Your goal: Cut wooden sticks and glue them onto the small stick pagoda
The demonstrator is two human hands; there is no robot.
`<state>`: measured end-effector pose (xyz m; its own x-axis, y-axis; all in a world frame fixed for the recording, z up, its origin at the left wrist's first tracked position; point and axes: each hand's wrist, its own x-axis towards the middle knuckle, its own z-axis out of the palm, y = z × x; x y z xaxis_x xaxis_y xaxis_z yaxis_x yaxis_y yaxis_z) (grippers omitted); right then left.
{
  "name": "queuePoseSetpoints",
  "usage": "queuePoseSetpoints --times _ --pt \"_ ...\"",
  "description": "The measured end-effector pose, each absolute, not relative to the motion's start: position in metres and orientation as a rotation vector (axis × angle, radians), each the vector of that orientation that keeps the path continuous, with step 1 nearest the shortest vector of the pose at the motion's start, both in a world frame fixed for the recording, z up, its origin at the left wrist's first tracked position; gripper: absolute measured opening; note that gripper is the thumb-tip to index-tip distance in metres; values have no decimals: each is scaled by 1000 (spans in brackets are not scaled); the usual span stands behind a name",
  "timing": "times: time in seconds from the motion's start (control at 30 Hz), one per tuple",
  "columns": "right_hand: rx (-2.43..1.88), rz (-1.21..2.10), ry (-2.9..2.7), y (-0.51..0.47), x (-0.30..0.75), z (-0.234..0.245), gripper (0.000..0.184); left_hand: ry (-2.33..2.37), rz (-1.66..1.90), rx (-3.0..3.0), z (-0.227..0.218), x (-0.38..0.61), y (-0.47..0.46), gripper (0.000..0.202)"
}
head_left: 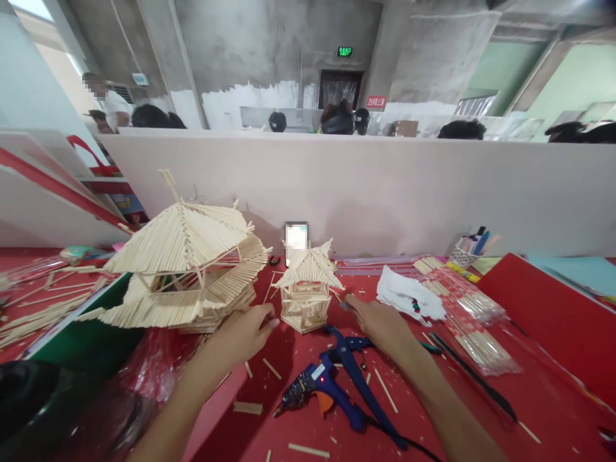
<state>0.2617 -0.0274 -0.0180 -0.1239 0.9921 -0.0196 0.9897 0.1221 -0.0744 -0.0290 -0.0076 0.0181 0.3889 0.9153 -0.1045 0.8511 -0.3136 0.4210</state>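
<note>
Between my hands a small pavilion model (308,296) of pale wooden sticks stands upright on the red table. My left hand (250,330) is just left of it, fingers loosely curled and thumb apart, with nothing visible in it. On the other side, my right hand (378,317) has its fingers drawn together, with a small dark bit at their tips that I cannot make out. Below the model lies a blue glue gun (322,378) with an orange trigger and a lit red light. Blue-handled cutters (359,378) lie against it, partly behind my right hand.
A larger stick pavilion (187,256) stands at left beside a green box (86,346). White tissue (409,295), bagged sticks (471,321), a pen basket (466,253) and a red board (553,321) are at right. A white partition (385,192) runs behind; several people are beyond.
</note>
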Motion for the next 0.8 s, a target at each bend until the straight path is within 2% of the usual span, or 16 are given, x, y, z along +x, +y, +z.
queuePoseSetpoints --times 0.07,0.17,0.33,0.4,0.5,0.57,0.63,0.7,0.8 --pt "-2139 122 -2348 -30 259 -15 32 1481 301 2193 17 -29 -7 21" --pt "-2202 273 -2363 -37 263 -8 46 1409 446 2082 18 -26 -5 27" --pt "-2044 538 -2279 -56 284 13 57 1282 725 1944 20 -17 -2 35" --pt "-1806 659 -2250 -63 289 27 50 1258 769 1893 17 -14 -2 35" --pt "-1430 1116 -2136 -68 282 43 23 1196 800 1831 8 -10 -1 33" --pt "-1233 1357 -1932 -69 270 48 22 1158 820 1802 2 -8 -1 31" --pt "-1044 1485 -1728 -70 255 46 30 1144 833 1790 -1 -5 -1 30" --pt "-869 1561 -1573 -71 240 40 33 1156 843 1796 -1 -4 -2 30" --pt "-800 1507 -1450 -71 221 29 24 1185 856 1812 0 -2 -3 30"
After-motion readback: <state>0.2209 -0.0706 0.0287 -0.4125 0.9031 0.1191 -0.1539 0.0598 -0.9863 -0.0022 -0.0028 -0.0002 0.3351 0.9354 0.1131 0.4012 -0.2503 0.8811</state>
